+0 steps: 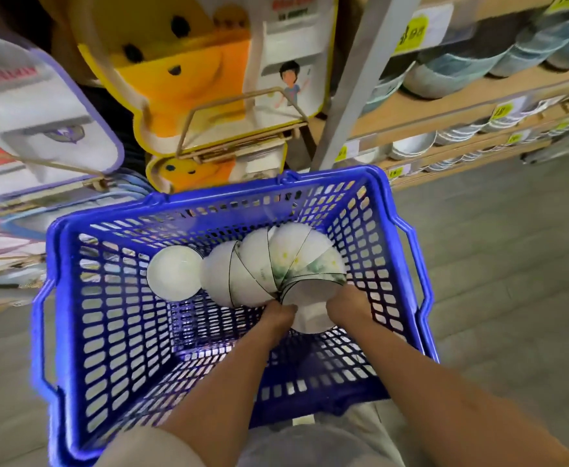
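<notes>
- My left hand (278, 315) and right hand (345, 303) gripped the end bowl (310, 323) from either side, fingers curled at its rim. The fingertips were hidden behind it.
- That bowl sat low in the basket (242, 193), toward its right wall, at the near end of the row (269, 267) of white bowls.
- The row lay on its side, each bowl nested into the next, bending in an arc toward the far wall. I judged this kept them from rolling about loose and knocking together.
- I took two hands to one bowl, I think, because glazed china is slippery and chips easily, and the end bowl had to meet the row squarely.
- Some bowls in the row showed a green and yellow pattern and a thin dark line at the rim. A small grey mark sat on one, too small to read.
- A lone bowl (175, 273) lay just left of the row, open side up. Whether it touched the row I could not tell.
- The shelves (444, 109) to my right held more bowls, stacked in rows much the same way.
- Yellow tags (411, 33) on the shelf edges bore dark figures, likely prices, but they were too blurred to read.
- Ahead hung yellow packs (182, 72) with a printed face and a cartoon figure on a white card.
- A purple-edged pack (40, 106) to the left carried red lettering, also blurred, so I could read no brand.
</notes>
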The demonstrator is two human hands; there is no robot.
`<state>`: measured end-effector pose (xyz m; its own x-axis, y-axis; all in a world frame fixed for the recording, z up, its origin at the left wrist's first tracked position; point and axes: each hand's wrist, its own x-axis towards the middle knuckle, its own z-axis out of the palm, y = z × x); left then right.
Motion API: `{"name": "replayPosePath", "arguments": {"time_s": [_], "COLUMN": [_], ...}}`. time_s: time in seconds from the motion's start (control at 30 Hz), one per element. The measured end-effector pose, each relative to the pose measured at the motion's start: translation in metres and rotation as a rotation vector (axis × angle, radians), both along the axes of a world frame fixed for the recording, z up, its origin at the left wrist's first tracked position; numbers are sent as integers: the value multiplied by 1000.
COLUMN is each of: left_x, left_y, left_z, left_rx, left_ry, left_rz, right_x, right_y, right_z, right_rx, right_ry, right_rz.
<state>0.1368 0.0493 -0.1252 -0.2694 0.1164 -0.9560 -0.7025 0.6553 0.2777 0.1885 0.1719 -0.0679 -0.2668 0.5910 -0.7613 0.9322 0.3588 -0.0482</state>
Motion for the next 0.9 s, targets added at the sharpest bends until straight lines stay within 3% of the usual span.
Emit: {"name": "replayPosePath", "arguments": {"time_s": [0.2, 0.33, 0.53, 0.77, 0.9], "left_x": [4, 1, -2, -6, -13], "left_y": [4, 2, -4, -18, -29], "left_z": [-7, -5, 22, 67, 98], "left_rx": [-79, -58, -60, -2, 36], "left_ry": [97, 56, -28, 2, 53], "left_rz": [-60, -74, -121, -173, -171], "right_x": [3, 3, 5, 6, 2], "right_y": [1, 2, 2, 4, 14], "right_z": [-9, -9, 2, 36, 66], "right_rx": [55, 53, -24, -93, -196], "right_ry": [15, 20, 16, 13, 110], "right_rz": [-38, 8, 8, 151, 159]}}
